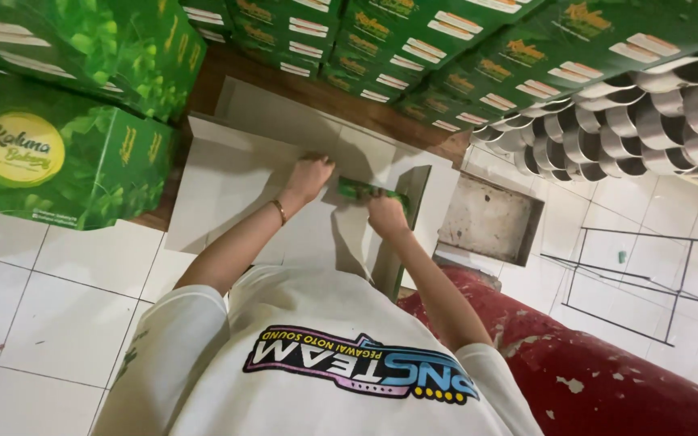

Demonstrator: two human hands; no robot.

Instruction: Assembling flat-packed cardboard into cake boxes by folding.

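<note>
Nearest the camera: white T-shirt (317, 363) with a colourful printed logo across it, fills the bottom centre. Red, paint-flecked surface (599, 371) just right of it, low in the picture. White tiled floor (50, 299) to the left.

Both bare forearms reach away from the shirt onto a flat white cardboard sheet (228, 186), unfolded, printed side down, flaps out. It lies on a brown wooden desk (228, 69) whose edge shows beyond it.

Left hand (310, 176): thin bracelet at the wrist, palm down, fingers curled and pressing on the sheet near its far fold. Grip is narrow, not wrapped round anything I can make out.

Right hand (384, 213): closed on the near end of a folded green flap (359, 189) of the same cardboard. The flap runs between the two hands, its far end just beside the left hand. Fingertips hidden under the flap, so exact pinch not visible.

A grey-green upright panel (410, 202) stands right of the right hand, touching the sheet's edge.

Further out: finished green printed boxes (66, 153) stacked left of the sheet; more green boxes in rows (414, 48) behind the desk. Far right: stacked round metal tins (648, 113) on their sides. Below them, a shallow grey tray (490, 220) and a thin black wire frame (632, 282) on white tiles.
</note>
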